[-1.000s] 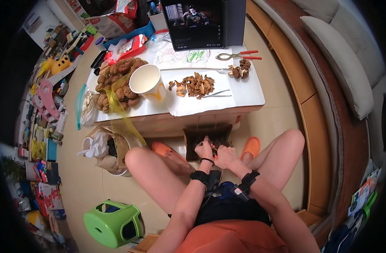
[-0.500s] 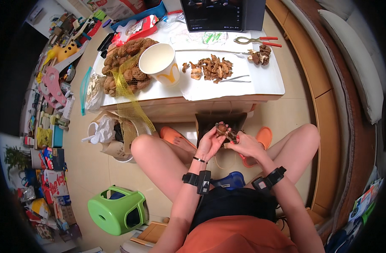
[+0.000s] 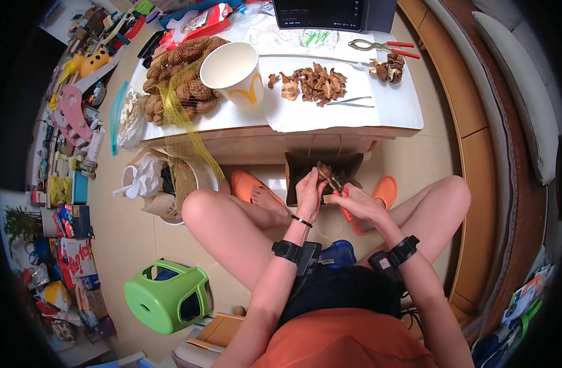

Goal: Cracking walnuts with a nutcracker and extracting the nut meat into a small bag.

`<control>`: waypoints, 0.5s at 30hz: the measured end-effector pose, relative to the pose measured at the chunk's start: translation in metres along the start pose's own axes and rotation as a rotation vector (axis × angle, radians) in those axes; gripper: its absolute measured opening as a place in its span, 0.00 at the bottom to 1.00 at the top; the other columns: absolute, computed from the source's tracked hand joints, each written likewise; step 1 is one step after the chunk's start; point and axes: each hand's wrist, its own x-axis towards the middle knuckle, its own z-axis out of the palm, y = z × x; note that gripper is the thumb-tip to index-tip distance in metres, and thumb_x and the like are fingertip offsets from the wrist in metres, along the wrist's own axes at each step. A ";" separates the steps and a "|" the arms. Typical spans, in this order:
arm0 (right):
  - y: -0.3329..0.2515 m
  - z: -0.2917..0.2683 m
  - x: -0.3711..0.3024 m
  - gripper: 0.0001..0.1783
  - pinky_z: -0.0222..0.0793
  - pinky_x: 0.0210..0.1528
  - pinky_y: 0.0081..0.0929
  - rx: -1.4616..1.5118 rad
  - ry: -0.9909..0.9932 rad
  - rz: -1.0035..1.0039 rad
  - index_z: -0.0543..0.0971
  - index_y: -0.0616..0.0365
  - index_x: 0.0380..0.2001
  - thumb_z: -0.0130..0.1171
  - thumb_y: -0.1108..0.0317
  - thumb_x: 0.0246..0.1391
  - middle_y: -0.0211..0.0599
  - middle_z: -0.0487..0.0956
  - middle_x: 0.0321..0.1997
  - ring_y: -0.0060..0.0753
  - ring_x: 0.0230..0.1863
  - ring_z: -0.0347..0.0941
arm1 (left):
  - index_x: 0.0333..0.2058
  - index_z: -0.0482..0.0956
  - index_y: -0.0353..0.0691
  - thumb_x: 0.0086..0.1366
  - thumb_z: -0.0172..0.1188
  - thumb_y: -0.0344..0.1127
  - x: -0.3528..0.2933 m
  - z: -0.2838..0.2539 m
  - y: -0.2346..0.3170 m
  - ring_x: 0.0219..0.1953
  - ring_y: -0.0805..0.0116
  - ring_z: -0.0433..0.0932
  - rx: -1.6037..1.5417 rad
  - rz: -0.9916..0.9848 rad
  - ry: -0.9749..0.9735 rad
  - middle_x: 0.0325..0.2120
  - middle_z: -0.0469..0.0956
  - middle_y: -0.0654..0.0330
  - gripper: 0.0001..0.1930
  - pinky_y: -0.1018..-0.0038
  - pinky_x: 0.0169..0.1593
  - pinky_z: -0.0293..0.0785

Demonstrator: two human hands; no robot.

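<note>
Left hand (image 3: 308, 193): fingers curled closed about a brown walnut (image 3: 325, 172), low over an open box (image 3: 352, 164). Nut probably light, stiff, rough rather than slippery, brittle under squeeze; best pinched by its rounded sides, fingertips clear of metal. Red-handled pliers (image 3: 335, 183) at the nut. Right hand (image 3: 359, 202) wrapped round their handles.

Red-handled metal pliers (image 3: 333, 183), tilted, head aimed away and leftward, a rounded brown nut (image 3: 325, 170) right at the jaws, partly hidden, whole or cracked hard to tell from here, both over an open box (image 3: 352, 164).
</note>
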 end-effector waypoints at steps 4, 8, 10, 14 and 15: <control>-0.005 0.001 -0.001 0.33 0.65 0.27 0.34 -0.052 0.007 -0.006 0.67 0.70 0.18 0.52 0.42 0.33 0.47 0.71 0.13 0.42 0.25 0.71 | 0.34 0.72 0.35 0.63 0.45 0.40 -0.001 0.006 -0.005 0.27 0.85 0.67 0.019 0.060 0.083 0.28 0.72 0.66 0.14 0.91 0.28 0.64; -0.007 0.003 -0.005 0.32 0.66 0.29 0.37 -0.196 0.078 -0.041 0.69 0.72 0.16 0.52 0.44 0.34 0.54 0.72 0.17 0.49 0.26 0.72 | 0.36 0.72 0.35 0.63 0.44 0.40 0.000 -0.001 -0.012 0.31 0.81 0.69 0.029 0.052 0.067 0.31 0.73 0.63 0.14 0.87 0.33 0.65; -0.009 0.002 -0.007 0.31 0.66 0.30 0.38 -0.240 0.056 -0.017 0.70 0.72 0.15 0.52 0.45 0.34 0.55 0.72 0.17 0.51 0.26 0.72 | 0.36 0.72 0.34 0.63 0.44 0.40 -0.001 -0.001 -0.013 0.34 0.77 0.70 0.065 0.035 0.064 0.32 0.73 0.61 0.15 0.82 0.38 0.66; -0.010 0.005 -0.010 0.28 0.67 0.30 0.38 -0.240 -0.019 0.022 0.70 0.71 0.14 0.52 0.49 0.35 0.58 0.73 0.19 0.52 0.27 0.73 | 0.35 0.70 0.31 0.62 0.44 0.47 0.001 0.002 -0.011 0.32 0.71 0.71 -0.179 0.032 0.083 0.30 0.73 0.58 0.20 0.78 0.38 0.68; -0.007 0.007 -0.010 0.28 0.68 0.30 0.38 -0.275 -0.004 -0.003 0.71 0.72 0.17 0.52 0.50 0.35 0.58 0.73 0.19 0.51 0.27 0.73 | 0.33 0.70 0.30 0.60 0.47 0.49 0.002 0.003 -0.009 0.31 0.69 0.72 -0.203 -0.086 0.107 0.30 0.72 0.56 0.22 0.77 0.38 0.70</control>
